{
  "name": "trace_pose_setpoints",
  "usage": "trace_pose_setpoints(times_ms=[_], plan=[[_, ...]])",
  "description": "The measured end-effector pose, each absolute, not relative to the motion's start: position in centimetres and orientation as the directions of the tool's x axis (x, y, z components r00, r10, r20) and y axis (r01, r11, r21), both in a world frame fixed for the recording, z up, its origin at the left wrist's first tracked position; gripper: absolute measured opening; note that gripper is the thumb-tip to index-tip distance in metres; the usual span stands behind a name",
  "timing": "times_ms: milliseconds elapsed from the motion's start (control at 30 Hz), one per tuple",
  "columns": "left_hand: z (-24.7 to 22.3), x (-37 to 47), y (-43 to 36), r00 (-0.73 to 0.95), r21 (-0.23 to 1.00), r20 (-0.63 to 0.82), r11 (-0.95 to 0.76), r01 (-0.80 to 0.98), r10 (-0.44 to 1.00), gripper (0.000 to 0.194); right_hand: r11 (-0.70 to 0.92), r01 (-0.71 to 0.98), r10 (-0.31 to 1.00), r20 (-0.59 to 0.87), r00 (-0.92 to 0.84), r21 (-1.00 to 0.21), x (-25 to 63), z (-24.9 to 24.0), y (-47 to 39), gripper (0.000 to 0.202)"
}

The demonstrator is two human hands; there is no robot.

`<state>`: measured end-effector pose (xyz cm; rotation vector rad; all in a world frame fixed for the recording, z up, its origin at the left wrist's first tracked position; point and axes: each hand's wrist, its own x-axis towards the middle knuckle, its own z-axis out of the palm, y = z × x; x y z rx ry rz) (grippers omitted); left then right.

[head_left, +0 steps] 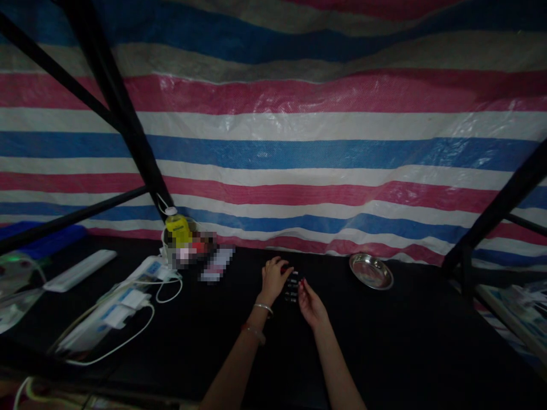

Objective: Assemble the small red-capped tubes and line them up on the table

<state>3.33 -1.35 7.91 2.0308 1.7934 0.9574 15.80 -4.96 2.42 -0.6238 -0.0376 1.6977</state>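
Between my two hands, low over the black tabletop (410,336), is a small dark card-like piece (292,294) with rows of small pale marks; its exact kind is too dim to make out. My left hand (273,280), with bracelets at the wrist, bends its fingers over the upper left edge of this piece, thumb and fingertips close together. On the right edge, the fingertips of my right hand (311,302) are pinched together. A round, shiny metal dish (371,271) sits apart, to the right of my hands.
At left lie power strips (128,307) with white cables and a long white bar (81,270). A bottle of yellow liquid (178,228) stands at the back beside blurred items. Black frame posts (123,119) rise before a striped tarp (290,154).
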Motion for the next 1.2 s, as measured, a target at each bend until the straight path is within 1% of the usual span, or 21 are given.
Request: trace_pose_setpoints(times_ms=[100, 167, 233, 367, 500, 567, 667, 800, 867, 1000, 1067, 1200], plan=[[7.1, 1.7, 0.7, 0.004, 0.618, 0.201, -0.129, 0.775, 0.980, 0.019, -0.212, -0.911, 0.924, -0.377, -0.068, -0.354, 16.3, 2.1, -4.7, 0.011], [6.7, 0.8, 1.9, 0.013, 0.676, 0.107, -0.082, 0.733, 0.994, 0.015, -0.179, -0.902, 0.939, -0.341, -0.038, -0.393, 16.4, 1.9, -4.5, 0.012], [6.4, 0.2, 2.7, 0.029, 0.704, 0.069, -0.069, 0.707, 0.997, 0.009, -0.129, -0.883, 0.953, -0.301, 0.015, -0.451, 16.5, 1.6, -4.4, 0.014], [5.8, -0.5, 3.3, 0.035, 0.748, 0.096, -0.095, 0.656, 0.995, 0.010, -0.035, -0.841, 0.950, -0.278, 0.140, -0.540, 16.8, 1.3, -4.1, 0.019], [5.4, -0.7, 3.2, 0.045, 0.816, 0.123, -0.127, 0.565, 0.991, 0.007, 0.052, -0.786, 0.929, -0.258, 0.264, -0.616, 17.1, 1.3, -4.0, 0.025], [5.3, -0.7, 3.0, 0.053, 0.853, 0.125, -0.134, 0.504, 0.991, 0.008, 0.090, -0.723, 0.922, -0.218, 0.321, -0.685, 17.1, 1.4, -4.1, 0.026], [5.6, -0.8, 2.4, 0.064, 0.902, 0.131, -0.146, 0.406, 0.989, 0.015, 0.133, -0.575, 0.906, -0.136, 0.400, -0.807, 17.0, 1.6, -4.2, 0.028], [6.5, -0.8, 0.8, 0.106, 0.971, 0.119, -0.138, 0.196, 0.987, 0.024, 0.190, -0.371, 0.872, -0.017, 0.488, -0.909, 16.9, 1.8, -4.6, 0.028], [7.0, -0.8, -0.3, 0.122, 0.982, 0.095, -0.113, 0.154, 0.988, 0.028, 0.227, -0.275, 0.859, 0.059, 0.509, -0.934, 16.7, 2.0, -4.8, 0.026], [7.6, -0.7, -2.3, 0.119, 0.984, 0.076, -0.093, 0.153, 0.990, 0.030, 0.264, -0.130, 0.860, 0.172, 0.481, -0.956, 16.5, 2.5, -5.4, 0.020], [7.7, -0.7, -3.0, 0.114, 0.983, 0.080, -0.098, 0.157, 0.990, 0.030, 0.277, -0.103, 0.863, 0.200, 0.464, -0.955, 16.4, 2.9, -5.7, 0.017], [7.6, -1.0, -3.5, 0.102, 0.979, 0.102, -0.118, 0.165, 0.990, 0.029, 0.327, -0.104, 0.859, 0.249, 0.448, -0.939, 16.3, 3.6, -6.1, 0.013]])
